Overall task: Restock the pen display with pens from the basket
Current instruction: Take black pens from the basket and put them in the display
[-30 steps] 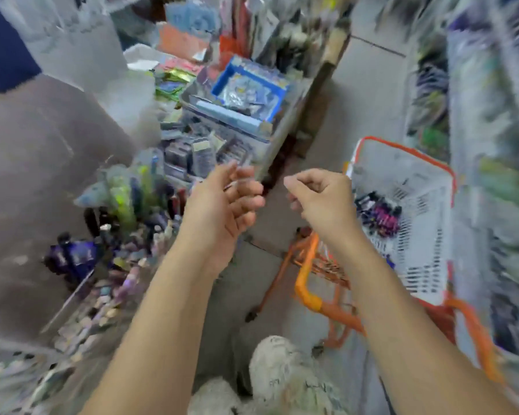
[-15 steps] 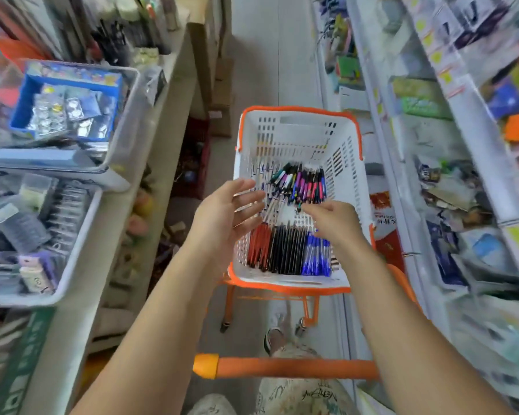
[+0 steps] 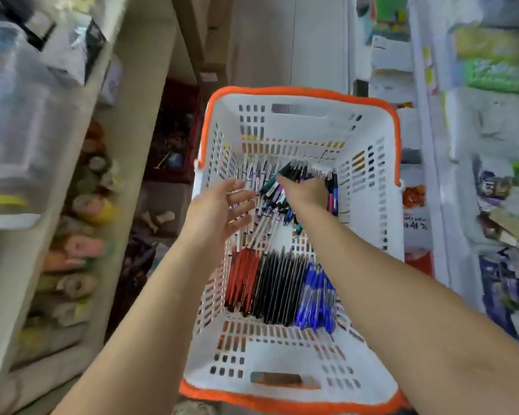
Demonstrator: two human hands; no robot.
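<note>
A white slotted basket (image 3: 372, 223) with an orange rim fills the middle of the head view. On its floor lie rows of red pens (image 3: 241, 280), black pens (image 3: 277, 287) and blue pens (image 3: 316, 298), with a mixed-colour bunch of pens (image 3: 291, 175) and white pens (image 3: 255, 178) at the far end. My right hand (image 3: 307, 191) is deep in the basket, fingers curled around the mixed bunch. My left hand (image 3: 222, 209) hovers over the basket's left side, palm up and fingers spread, holding nothing. The pen display is out of sight.
A beige shelf unit (image 3: 123, 139) with clear bins and tape rolls (image 3: 86, 209) runs along the left. White shelves (image 3: 432, 163) packed with stationery line the right. Pale aisle floor (image 3: 282, 40) stretches ahead of the basket.
My view swung from the left shelf to straight down over the basket. My right hand reached farther in and closed on the mixed pens; my left hand came over the basket's left side.
</note>
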